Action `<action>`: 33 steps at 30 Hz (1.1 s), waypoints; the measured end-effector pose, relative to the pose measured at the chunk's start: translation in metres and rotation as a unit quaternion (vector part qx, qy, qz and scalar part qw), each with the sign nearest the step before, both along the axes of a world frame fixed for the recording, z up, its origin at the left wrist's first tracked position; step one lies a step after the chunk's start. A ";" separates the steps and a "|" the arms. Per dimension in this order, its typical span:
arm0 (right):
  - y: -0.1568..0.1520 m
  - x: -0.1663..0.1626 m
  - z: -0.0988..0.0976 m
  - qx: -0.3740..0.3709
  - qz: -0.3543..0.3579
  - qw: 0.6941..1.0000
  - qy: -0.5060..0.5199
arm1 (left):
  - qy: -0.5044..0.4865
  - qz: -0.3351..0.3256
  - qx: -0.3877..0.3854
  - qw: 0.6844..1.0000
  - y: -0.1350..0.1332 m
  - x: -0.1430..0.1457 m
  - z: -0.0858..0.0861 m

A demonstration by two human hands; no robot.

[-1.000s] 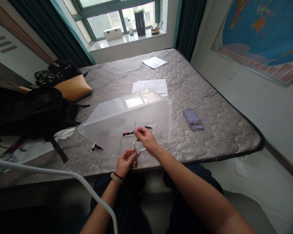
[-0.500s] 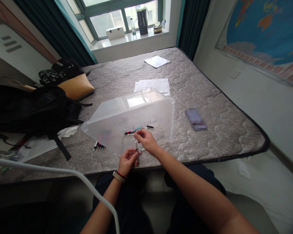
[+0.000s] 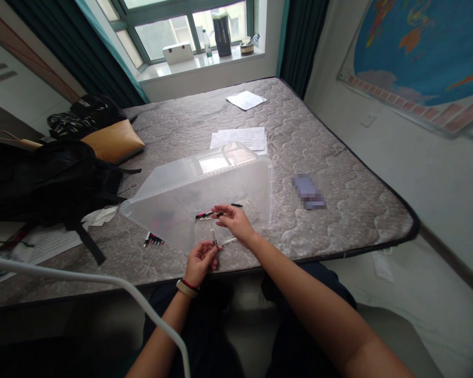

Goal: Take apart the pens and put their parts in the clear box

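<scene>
My left hand [image 3: 201,259] pinches the lower end of a thin clear pen part [image 3: 213,239] near the mattress's front edge. My right hand [image 3: 234,222] hovers just above and to the right of it, fingers loosely curled round the upper end of the same thin part. Both hands are over a translucent plastic folder [image 3: 189,194] lying on the mattress [image 3: 331,220]. On the folder, just beyond my right hand, lies a red and teal pen [image 3: 205,214] with a black cap piece [image 3: 236,205]. A clear pen tube [image 3: 229,241] rests under my right wrist.
A small bundle of pen refills [image 3: 153,240] lies left of the folder. A black backpack [image 3: 51,184] and a tan cushion [image 3: 112,140] fill the left side. Papers [image 3: 240,138] lie behind the folder, a blurred purple object [image 3: 307,191] to the right. A white tube [image 3: 102,283] crosses the lower left.
The thin rod that stood up above my hands a second ago is now much shorter; my right hand has come down toward my left.
</scene>
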State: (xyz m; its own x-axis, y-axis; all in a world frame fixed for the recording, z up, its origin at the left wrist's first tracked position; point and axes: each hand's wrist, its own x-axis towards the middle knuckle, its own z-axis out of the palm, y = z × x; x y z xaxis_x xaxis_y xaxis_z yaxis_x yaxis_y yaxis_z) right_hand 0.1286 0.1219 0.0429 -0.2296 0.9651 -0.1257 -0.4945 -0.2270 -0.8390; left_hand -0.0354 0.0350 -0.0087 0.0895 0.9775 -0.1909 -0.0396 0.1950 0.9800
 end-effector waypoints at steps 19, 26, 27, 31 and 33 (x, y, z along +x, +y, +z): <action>0.005 0.015 0.004 -0.022 0.011 0.996 0.089 | 0.006 0.009 -0.012 1.000 -0.001 0.003 0.003; 0.004 0.018 0.011 -0.022 -0.008 0.994 0.109 | 0.007 0.010 -0.015 1.000 -0.002 0.002 0.001; 0.004 0.018 0.012 -0.020 -0.015 0.994 0.110 | 0.007 0.008 -0.015 1.000 -0.002 0.002 0.001; 0.002 0.019 0.015 -0.012 -0.013 0.993 0.120 | 0.010 0.004 -0.016 1.000 -0.002 0.002 0.000; 0.001 0.019 0.017 -0.007 0.002 0.992 0.126 | 0.014 0.003 -0.014 1.000 -0.002 0.002 0.001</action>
State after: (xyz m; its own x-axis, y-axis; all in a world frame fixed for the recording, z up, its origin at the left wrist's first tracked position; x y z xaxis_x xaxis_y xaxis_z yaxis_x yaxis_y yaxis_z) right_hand 0.1477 0.1231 0.0595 -0.2598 0.9625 -0.0777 -0.6868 -0.2407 -0.6859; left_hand -0.0333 0.0328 -0.0080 0.0787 0.9722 -0.2205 -0.0134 0.2222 0.9749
